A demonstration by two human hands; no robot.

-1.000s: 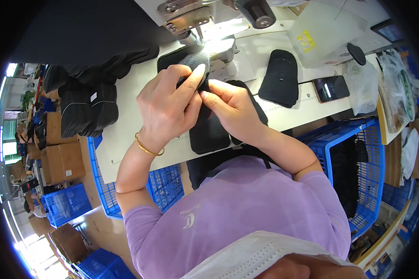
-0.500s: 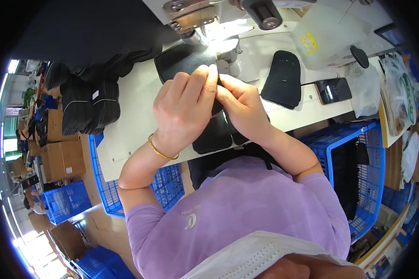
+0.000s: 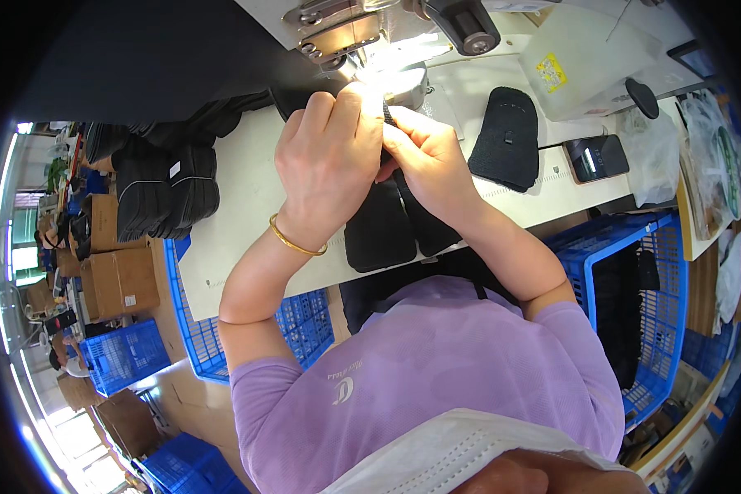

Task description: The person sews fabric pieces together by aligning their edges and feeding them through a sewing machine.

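Under the bright lamp of a sewing machine [image 3: 337,37], both my hands are close together on a black padded fabric piece [image 3: 380,230]. My left hand [image 3: 329,156] is closed, its fingers bent over the work and hiding most of what they grip. Thumb and fingers of my right hand [image 3: 426,156] pinch the piece from the other side, where a narrow dark edge shows between the hands. Lower parts of the black work hang down toward the table's front edge. Glare and my left knuckles hide the needle area.
Bundled black pieces [image 3: 169,185] are stacked on the left of the white table [image 3: 239,181]. To the right lie a black fabric piece [image 3: 506,140], a phone [image 3: 595,158] and a clear plastic bag [image 3: 652,160]. Blue crates [image 3: 584,255] stand below the table on both sides.
My left hand has moved up toward the machine head, covering more of the black fabric there. My right hand still pinches the work, slightly nearer the machine. The whole view has shifted a little.
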